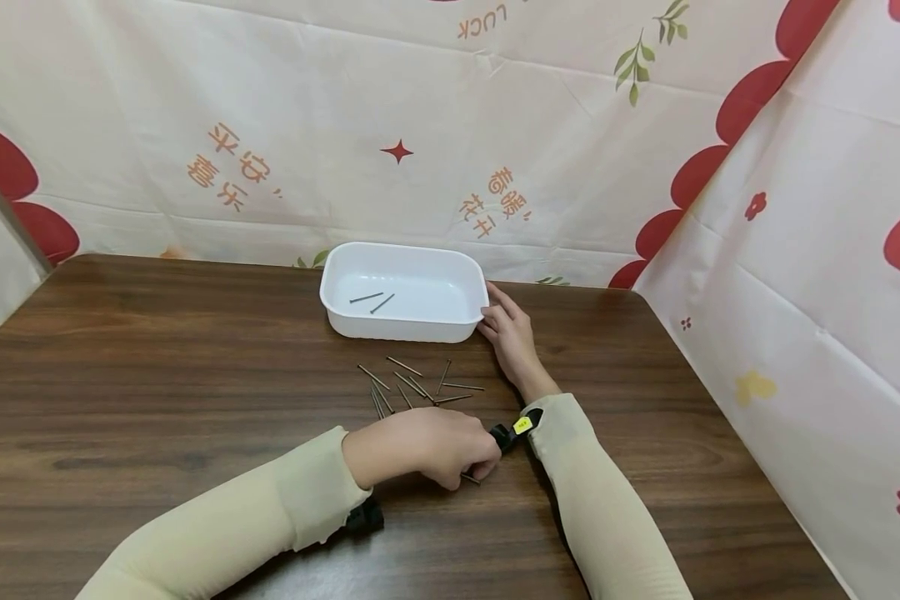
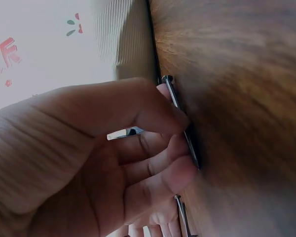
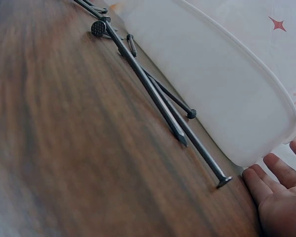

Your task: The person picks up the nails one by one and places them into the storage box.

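Observation:
My left hand [image 1: 438,442] is low over the brown table. Its thumb and fingers pinch a steel nail [image 2: 173,94] lying close to the tabletop, whose end [image 1: 471,478] pokes out below the fingers. A small shiny bit [image 2: 130,132] shows behind the thumb; I cannot tell what it is. At the right end of a white plastic tub [image 1: 401,331], my right hand [image 1: 512,337] rests its fairly straight fingers against the wall and rim. Two nails [image 1: 371,300] lie inside the tub. Several loose nails [image 3: 143,79] are scattered between the tub and my left hand, some crossing.
The wooden table [image 1: 157,375] runs back to a white printed cloth [image 1: 390,100], with another cloth side [image 1: 810,333] on the right. A black wrist strap with a yellow tag [image 1: 523,425] sits at my right cuff.

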`<action>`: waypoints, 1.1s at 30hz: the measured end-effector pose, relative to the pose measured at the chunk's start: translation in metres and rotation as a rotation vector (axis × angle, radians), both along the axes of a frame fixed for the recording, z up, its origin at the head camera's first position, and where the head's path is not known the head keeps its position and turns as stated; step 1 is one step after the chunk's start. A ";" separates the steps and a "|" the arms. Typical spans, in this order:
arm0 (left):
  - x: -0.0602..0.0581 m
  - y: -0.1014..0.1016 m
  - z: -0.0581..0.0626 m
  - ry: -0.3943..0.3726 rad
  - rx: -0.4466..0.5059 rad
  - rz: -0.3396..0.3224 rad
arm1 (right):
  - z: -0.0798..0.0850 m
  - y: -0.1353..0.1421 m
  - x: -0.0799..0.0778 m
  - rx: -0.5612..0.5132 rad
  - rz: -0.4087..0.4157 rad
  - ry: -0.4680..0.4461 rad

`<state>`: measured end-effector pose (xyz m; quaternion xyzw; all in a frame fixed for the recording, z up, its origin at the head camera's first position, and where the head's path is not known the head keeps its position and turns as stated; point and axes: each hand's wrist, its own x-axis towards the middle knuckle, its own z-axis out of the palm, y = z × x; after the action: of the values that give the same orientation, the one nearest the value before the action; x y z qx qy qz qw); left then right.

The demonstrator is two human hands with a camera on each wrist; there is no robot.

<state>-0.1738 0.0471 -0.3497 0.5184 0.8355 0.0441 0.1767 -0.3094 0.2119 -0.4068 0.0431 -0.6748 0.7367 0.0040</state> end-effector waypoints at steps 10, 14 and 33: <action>-0.001 -0.003 0.004 -0.005 -0.017 0.007 | -0.001 -0.002 0.002 0.007 -0.001 -0.010; -0.009 -0.009 0.016 -0.032 -0.003 0.024 | -0.002 -0.004 0.002 0.002 -0.007 -0.016; -0.094 -0.063 0.072 -0.104 0.209 0.105 | -0.001 -0.001 0.000 -0.005 -0.023 -0.006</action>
<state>-0.2679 -0.0154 -0.2780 0.4865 0.8422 0.1667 0.1622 -0.3096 0.2109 -0.4080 0.0328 -0.6735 0.7384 0.0105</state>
